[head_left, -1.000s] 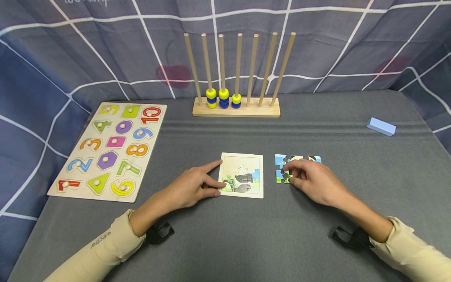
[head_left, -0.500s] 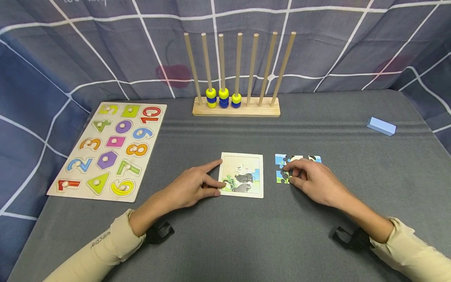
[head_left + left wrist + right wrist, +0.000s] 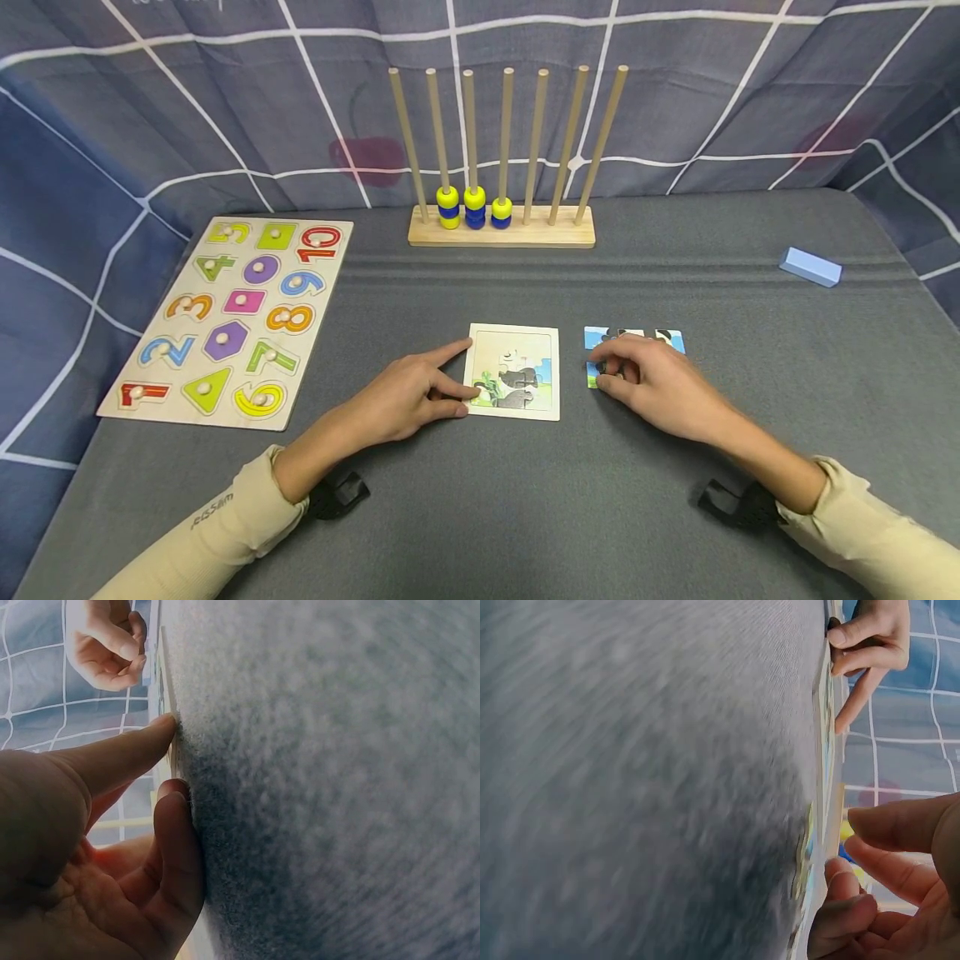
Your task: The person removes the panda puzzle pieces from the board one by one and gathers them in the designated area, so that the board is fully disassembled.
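Note:
In the head view, a square wooden puzzle tray (image 3: 512,372) lies on the table with a panda picture partly filled in. My left hand (image 3: 401,397) rests at the tray's left side, its index finger stretched to the upper left and other fingertips touching lower down. The left wrist view shows the thumb (image 3: 142,750) against the tray's edge. Right of the tray, my right hand (image 3: 663,383) is over a group of loose puzzle pieces (image 3: 595,335), covering part of them. In the right wrist view its thumb (image 3: 892,823) and index finger are apart, with nothing seen between them.
A number and shape peg puzzle board (image 3: 228,321) lies on the left. Behind the tray stands a wooden bead rack (image 3: 502,237) with upright rods and several yellow and blue beads. A light blue block (image 3: 811,267) lies on the right. A grid-patterned cloth (image 3: 675,100) hangs behind.
My right hand has shifted a little left over the loose puzzle pieces in the last half second. The left hand and the puzzle tray stay as they were.

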A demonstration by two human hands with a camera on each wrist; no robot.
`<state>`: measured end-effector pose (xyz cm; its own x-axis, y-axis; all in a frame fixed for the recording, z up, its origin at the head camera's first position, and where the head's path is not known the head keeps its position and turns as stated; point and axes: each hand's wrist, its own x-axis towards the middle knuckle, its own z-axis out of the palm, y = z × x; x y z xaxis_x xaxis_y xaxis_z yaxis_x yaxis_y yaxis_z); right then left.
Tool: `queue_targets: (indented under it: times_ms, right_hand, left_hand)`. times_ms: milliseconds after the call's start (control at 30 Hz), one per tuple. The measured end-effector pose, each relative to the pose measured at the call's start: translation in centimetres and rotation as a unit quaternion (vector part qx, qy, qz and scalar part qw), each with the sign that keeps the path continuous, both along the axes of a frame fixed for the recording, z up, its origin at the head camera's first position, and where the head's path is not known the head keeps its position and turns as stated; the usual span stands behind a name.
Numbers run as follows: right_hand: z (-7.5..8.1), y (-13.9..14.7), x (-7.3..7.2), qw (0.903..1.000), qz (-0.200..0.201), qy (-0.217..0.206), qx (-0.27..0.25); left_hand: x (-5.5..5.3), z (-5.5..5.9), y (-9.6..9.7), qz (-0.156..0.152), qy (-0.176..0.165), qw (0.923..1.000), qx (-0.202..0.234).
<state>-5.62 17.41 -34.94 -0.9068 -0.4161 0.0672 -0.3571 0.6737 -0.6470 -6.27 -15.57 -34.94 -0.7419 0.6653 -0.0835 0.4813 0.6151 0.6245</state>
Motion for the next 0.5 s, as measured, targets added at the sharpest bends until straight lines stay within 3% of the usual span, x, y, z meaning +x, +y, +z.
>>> queue_targets:
  times_ms: [500]
  right_hand:
    - [0.1, -5.3, -1.6, 0.9970, 0.073, -0.013, -0.022]
  left_hand:
    - [0.1, 0.1, 0.0, 0.001, -0.001, 0.9999, -0.010]
